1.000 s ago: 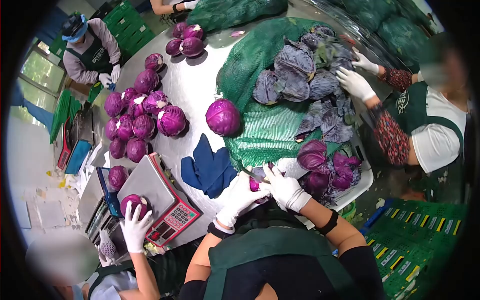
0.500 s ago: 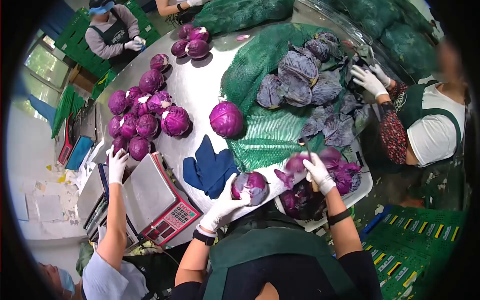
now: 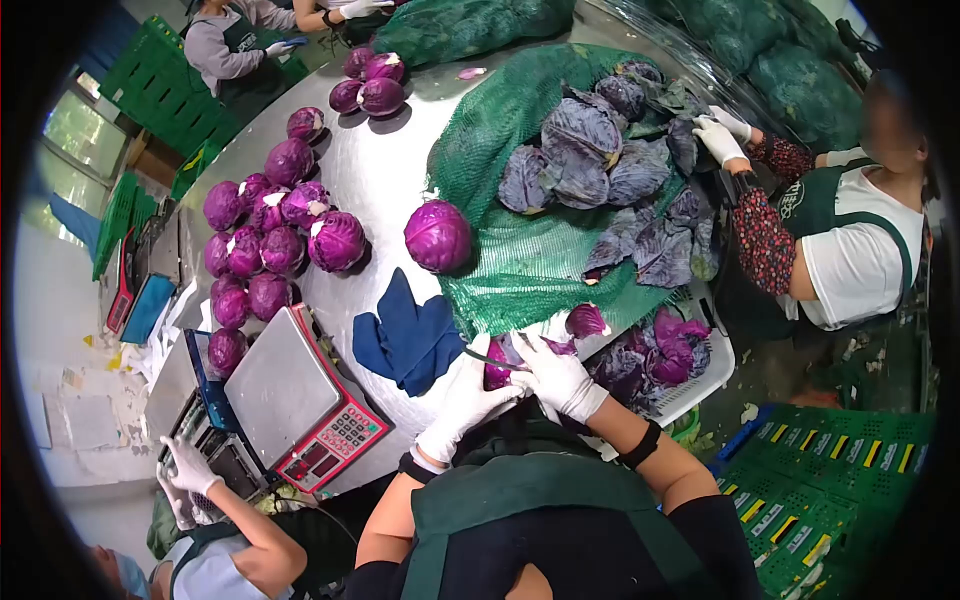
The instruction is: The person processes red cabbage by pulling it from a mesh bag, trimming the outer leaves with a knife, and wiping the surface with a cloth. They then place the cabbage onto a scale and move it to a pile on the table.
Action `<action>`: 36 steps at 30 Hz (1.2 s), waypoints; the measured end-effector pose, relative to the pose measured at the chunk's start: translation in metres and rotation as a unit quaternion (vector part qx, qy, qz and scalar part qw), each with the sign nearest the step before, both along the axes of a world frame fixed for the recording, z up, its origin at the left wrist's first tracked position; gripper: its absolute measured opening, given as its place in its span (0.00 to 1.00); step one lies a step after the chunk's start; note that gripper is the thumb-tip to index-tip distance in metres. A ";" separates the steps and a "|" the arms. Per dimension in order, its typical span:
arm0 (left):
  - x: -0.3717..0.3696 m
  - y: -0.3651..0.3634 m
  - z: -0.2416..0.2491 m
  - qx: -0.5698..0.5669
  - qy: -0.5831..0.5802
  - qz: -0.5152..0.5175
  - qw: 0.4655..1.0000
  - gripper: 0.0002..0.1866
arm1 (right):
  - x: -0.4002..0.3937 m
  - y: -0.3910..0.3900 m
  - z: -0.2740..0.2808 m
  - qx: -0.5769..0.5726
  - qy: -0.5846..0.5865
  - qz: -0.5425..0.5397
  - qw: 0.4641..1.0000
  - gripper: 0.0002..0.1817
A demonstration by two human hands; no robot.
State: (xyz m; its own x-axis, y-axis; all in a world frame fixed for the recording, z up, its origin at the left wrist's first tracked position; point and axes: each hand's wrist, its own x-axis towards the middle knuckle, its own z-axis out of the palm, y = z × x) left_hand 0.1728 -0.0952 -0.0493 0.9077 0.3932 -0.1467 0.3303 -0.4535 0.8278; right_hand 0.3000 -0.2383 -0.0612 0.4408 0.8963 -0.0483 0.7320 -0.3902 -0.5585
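Observation:
Close to the table's near edge, my left hand steadies a purple cabbage, mostly covered by both hands. My right hand, gloved in white like the left, is closed on a knife. Its dark blade lies across the top of the cabbage, pointing toward my left fingers; the handle is hidden in my palm. A loose purple leaf rests just beyond my right hand. Trimmed leaves fill a white basket to the right. Left of my hands lies a crumpled blue cloth.
Peeled cabbages cluster at left, one cabbage apart. A green net bears untrimmed cabbages. A scale stands at left. Co-workers are at right, lower left and the far side. Green crates stand lower right.
My right hand has moved left from over the basket to the cabbage, bringing the knife onto it. The lower-left co-worker's hand has drawn back from the cabbages. My view has shifted slightly.

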 end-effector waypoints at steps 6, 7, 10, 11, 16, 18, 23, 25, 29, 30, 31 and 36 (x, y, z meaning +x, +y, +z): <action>0.004 0.010 -0.012 -0.047 0.015 -0.028 0.998 0.51 | 0.009 0.004 -0.001 0.034 -0.117 0.019 0.992 0.32; 0.004 0.011 -0.017 -0.021 0.015 -0.033 0.999 0.50 | 0.012 0.005 0.000 0.080 -0.172 0.020 0.982 0.28; 0.005 0.012 0.012 0.038 0.012 -0.120 0.992 0.50 | 0.030 -0.001 -0.003 0.110 -0.094 0.012 0.989 0.11; 0.004 0.014 0.010 0.040 0.012 -0.119 0.992 0.50 | 0.032 -0.001 -0.001 0.178 -0.126 0.010 0.976 0.11; -0.012 0.030 -0.003 -0.068 0.006 -0.145 0.987 0.51 | 0.050 -0.015 -0.001 0.102 0.298 -0.184 0.931 0.20; -0.017 0.031 -0.005 -0.159 0.018 -0.111 0.981 0.51 | 0.030 -0.018 0.005 0.140 0.187 -0.135 0.963 0.33; -0.006 0.030 -0.006 -0.148 -0.006 -0.117 0.982 0.50 | 0.002 -0.011 0.024 0.063 -0.028 -0.025 0.997 0.40; -0.001 0.028 0.000 -0.119 -0.006 -0.139 0.983 0.50 | 0.008 -0.007 0.044 0.004 -0.011 0.000 1.000 0.35; 0.008 0.024 -0.003 -0.002 0.007 -0.184 0.983 0.49 | 0.024 -0.008 0.040 -0.087 0.001 0.047 0.995 0.28; 0.011 0.023 -0.003 0.004 0.014 -0.196 0.981 0.50 | 0.027 -0.009 0.041 -0.090 0.003 0.059 0.994 0.26; 0.013 0.023 -0.003 0.009 0.022 -0.207 0.978 0.50 | 0.029 -0.011 0.042 -0.093 0.006 0.073 0.993 0.25; 0.018 0.034 -0.017 -0.106 -0.003 -0.232 0.967 0.52 | 0.039 -0.018 0.018 -0.046 -0.027 0.093 0.994 0.14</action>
